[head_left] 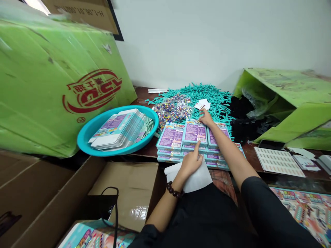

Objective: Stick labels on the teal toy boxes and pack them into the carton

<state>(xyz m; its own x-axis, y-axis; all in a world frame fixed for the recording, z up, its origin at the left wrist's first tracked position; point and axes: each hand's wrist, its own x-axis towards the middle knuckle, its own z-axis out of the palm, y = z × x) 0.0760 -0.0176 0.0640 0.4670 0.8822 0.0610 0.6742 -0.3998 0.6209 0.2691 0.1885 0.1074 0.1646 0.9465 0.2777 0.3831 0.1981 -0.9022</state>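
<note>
My left hand (191, 160) rests against the near edge of the stacked flat teal and purple boxes (172, 137), index finger pointing onto the top one. A white paper sheet (198, 179) lies under that hand. My right hand (206, 117) reaches over the far edge of the stack, fingers on the top box next to the pile of teal sticks (214, 98). Neither hand encloses anything that I can see.
A teal basin (90, 132) at left holds several folded flat boxes. A bag of coloured beads (173, 109) lies behind the stack. Green cartons (38, 86) stand left and right (297, 100). Black parts (239, 119), a label sheet (278, 161), and brown cartons (131, 187) surround me.
</note>
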